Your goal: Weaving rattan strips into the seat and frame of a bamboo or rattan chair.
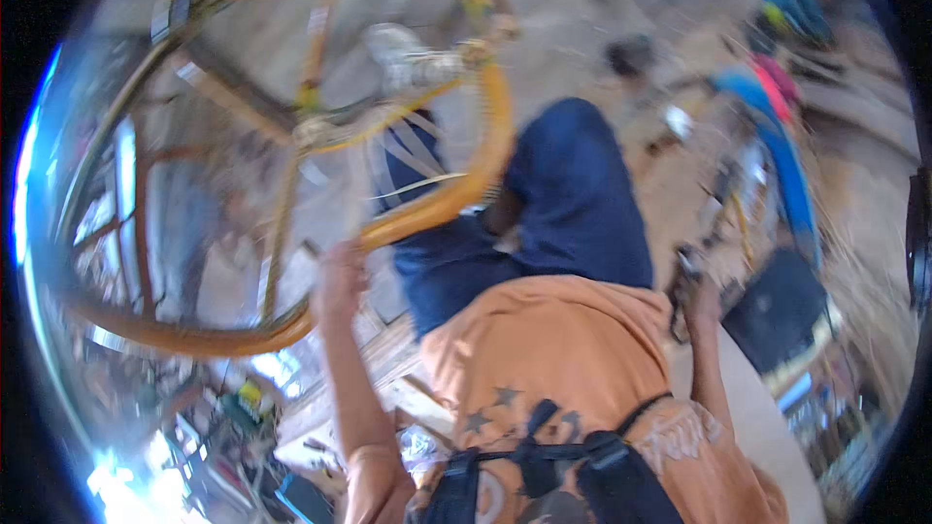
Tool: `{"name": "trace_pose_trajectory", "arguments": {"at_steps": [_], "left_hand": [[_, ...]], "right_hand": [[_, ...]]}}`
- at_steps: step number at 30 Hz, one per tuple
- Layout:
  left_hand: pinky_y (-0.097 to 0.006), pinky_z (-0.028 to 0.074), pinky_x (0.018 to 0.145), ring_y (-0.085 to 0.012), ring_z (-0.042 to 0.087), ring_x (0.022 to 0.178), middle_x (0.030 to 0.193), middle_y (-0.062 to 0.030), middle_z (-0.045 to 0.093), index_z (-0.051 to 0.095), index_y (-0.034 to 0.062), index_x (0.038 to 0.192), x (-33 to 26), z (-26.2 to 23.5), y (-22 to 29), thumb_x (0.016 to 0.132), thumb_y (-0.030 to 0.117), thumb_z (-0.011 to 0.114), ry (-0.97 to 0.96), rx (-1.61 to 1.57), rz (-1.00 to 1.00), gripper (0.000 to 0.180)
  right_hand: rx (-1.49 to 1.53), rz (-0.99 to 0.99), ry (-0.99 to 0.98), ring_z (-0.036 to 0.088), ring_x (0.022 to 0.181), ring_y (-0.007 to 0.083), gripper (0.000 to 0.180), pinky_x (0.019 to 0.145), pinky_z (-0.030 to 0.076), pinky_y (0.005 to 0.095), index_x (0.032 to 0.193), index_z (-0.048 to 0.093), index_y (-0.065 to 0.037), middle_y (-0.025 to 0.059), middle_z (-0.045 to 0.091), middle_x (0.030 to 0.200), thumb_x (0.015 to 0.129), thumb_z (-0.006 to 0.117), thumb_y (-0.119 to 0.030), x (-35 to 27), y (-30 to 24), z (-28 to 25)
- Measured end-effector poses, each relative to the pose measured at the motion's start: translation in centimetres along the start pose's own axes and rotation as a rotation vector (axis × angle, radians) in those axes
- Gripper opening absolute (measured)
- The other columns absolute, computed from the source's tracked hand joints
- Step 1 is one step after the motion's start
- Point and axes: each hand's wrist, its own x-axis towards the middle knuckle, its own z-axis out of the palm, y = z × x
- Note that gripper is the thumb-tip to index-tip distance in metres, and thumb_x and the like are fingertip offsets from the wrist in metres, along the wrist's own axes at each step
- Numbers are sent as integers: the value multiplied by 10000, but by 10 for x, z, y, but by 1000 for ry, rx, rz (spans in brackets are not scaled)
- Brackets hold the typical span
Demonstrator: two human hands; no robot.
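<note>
A large curved frame of yellow-brown rattan-like poles fills the left side, partly over my left leg. Strips bind its joints, and loose pale strips hang near one of them. My left hand is closed round the frame's near pole. Off to the right, beside my thigh, my right hand is closed on a small dark hand tool with a metallic part. Motion blur hides the tool's exact kind. The tool is well apart from the frame.
Right of me lie a dark flat panel, a long blue object and a pink item. A dark lump sits on the floor ahead. Mixed clutter stands at lower left.
</note>
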Motion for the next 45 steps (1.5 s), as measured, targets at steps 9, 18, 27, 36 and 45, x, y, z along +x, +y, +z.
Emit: {"name": "trace_pose_trajectory", "arguments": {"at_steps": [9,18,27,36,45], "left_hand": [[-293,431,500,-151,534,521,603,-86,570,586,0,766,-30,9,-23,858,275,493,120,244,170,305],[-385,361,480,-281,424,481,547,-180,444,466,-12,647,-27,-2,-30,841,220,564,121,346,467,318],[-337,377,499,-191,468,511,544,-135,449,505,-18,701,-39,-7,-33,834,188,501,-4,156,268,246],[-329,333,468,-141,363,501,527,-107,366,455,-11,656,-34,-6,-41,824,179,492,-33,98,147,256],[-306,348,481,-120,388,523,534,-68,400,480,2,654,-31,-8,-46,844,195,495,-9,43,159,271]], "right_hand": [[83,-269,-27,538,665,234,190,610,410,333,913,576,8,96,551,695,784,593,-131,-3,28,-12],[822,-231,-436,516,553,92,287,486,415,232,1021,577,-22,15,574,727,775,610,-165,-59,-164,-96],[64,-525,-1052,554,692,140,268,692,452,267,940,564,-12,57,579,777,837,550,-258,-78,-301,-28],[-533,-833,-1004,603,748,364,567,689,445,426,801,565,38,229,582,710,872,437,-509,-117,-406,38],[-457,-886,-976,565,754,437,629,711,433,457,734,592,72,298,558,711,887,392,-504,-119,-422,70]]}}
